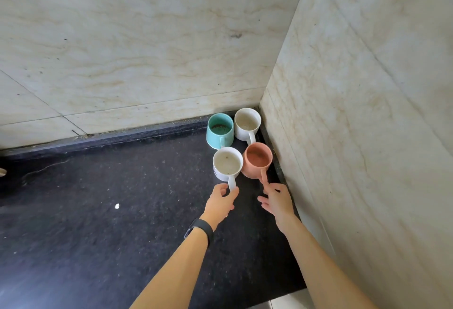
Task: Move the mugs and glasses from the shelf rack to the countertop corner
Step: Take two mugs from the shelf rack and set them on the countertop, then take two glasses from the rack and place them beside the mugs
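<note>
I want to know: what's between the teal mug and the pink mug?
Nothing. The head view shows only a small dark gap of countertop between teal mug and pink mug.

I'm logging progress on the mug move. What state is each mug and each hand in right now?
Teal mug: upright on the countertop, in the back row by the wall.
Back white mug: upright, deepest in the corner.
Front white mug: upright, handle pinched by the left hand.
Salmon mug: upright, handle touched by the right hand; whether it is gripped is unclear.
</note>
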